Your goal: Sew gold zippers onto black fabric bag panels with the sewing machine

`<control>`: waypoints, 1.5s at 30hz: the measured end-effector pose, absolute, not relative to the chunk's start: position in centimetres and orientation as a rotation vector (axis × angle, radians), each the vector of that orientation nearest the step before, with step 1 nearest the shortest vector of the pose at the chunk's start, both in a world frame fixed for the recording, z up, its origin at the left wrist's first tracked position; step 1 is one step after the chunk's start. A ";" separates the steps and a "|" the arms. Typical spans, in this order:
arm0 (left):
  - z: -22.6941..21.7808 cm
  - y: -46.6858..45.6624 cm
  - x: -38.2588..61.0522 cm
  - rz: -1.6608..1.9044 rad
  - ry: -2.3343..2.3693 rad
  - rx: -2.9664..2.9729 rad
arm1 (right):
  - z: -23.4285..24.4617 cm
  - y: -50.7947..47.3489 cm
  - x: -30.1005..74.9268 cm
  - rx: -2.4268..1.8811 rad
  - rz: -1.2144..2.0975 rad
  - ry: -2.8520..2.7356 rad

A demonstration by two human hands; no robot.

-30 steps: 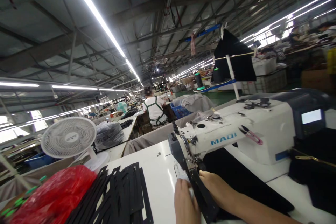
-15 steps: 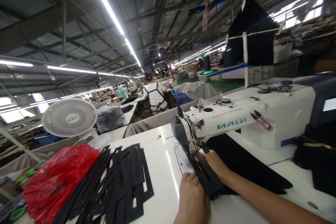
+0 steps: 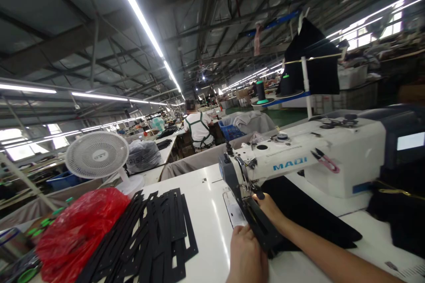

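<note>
On the white table (image 3: 206, 212) under strip lights (image 3: 137, 11), the left hand (image 3: 246, 251) and right hand (image 3: 270, 209), fingers curled, hold a black strip (image 3: 264, 229).

Matt black cloth (image 3: 305, 205), smooth glossy tabletop (image 3: 210, 221), crinkled shiny plastic bag (image 3: 83, 230), smooth painted sewing machine (image 3: 345, 159)

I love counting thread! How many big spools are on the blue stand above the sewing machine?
2. The left spool has a green base; the right spool sits nearer the white pole. Any behind them may be hidden.
</note>
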State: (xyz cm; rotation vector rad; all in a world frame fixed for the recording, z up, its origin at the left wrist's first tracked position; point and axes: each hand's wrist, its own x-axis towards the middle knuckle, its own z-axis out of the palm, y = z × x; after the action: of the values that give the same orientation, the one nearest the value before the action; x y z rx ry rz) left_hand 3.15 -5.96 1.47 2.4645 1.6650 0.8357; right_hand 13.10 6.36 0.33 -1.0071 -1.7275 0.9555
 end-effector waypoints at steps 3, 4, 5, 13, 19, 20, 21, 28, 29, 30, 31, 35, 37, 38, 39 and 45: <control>1.4 -6.3 3.1 0.865 1.702 2.437 | 0.6 7.2 12.2 -1.070 0.912 -1.703; 1.4 -6.5 3.1 0.888 1.760 2.401 | 0.9 7.3 12.2 -1.082 0.895 -1.705; 1.4 -6.7 3.0 0.909 1.842 2.347 | 1.1 7.2 12.3 -1.085 0.873 -1.716; 1.1 -6.6 2.1 0.976 1.656 2.529 | -0.2 -1.7 18.9 -0.714 0.454 -2.266; 0.3 -6.5 2.0 0.899 1.623 2.735 | -2.9 -4.5 20.8 -0.570 0.012 -2.497; 0.2 -6.5 2.0 0.889 1.608 2.774 | -2.7 -4.5 20.7 -0.580 0.005 -2.497; 0.1 -6.5 1.9 0.868 1.591 2.807 | -2.2 -4.6 20.6 -0.584 0.005 -2.498; 0.9 -5.4 1.8 0.754 1.585 2.865 | 0.8 -5.0 20.1 -0.675 0.104 -2.484; 1.0 -5.1 1.7 0.758 1.576 2.869 | 0.8 -4.8 19.9 -0.684 0.113 -2.474; 1.1 -4.8 1.5 0.765 1.563 2.874 | 0.8 -4.5 19.8 -0.695 0.130 -2.469; 1.1 -4.4 1.4 0.773 1.550 2.875 | 0.9 -4.2 19.7 -0.710 0.156 -2.467; 0.9 -3.1 0.8 0.766 1.551 2.873 | 2.0 -3.1 19.6 -0.736 0.263 -2.496; 0.6 -2.6 0.6 0.785 1.585 2.872 | 2.7 -2.6 19.6 -0.735 0.259 -2.503; 0.5 -2.3 0.6 0.812 1.597 2.875 | 2.8 -2.3 19.5 -0.730 0.251 -2.504; 0.4 -2.1 0.6 0.846 1.608 2.875 | 2.9 -2.1 19.5 -0.724 0.243 -2.503; 1.1 -1.8 1.3 0.864 1.825 2.704 | 2.2 -0.4 19.1 -0.683 0.156 -2.466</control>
State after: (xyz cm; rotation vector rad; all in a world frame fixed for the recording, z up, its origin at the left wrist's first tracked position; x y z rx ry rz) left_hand 1.28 -1.79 1.06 2.7045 1.8255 0.8644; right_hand 19.13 -0.44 2.23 -0.6825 -2.4657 0.1562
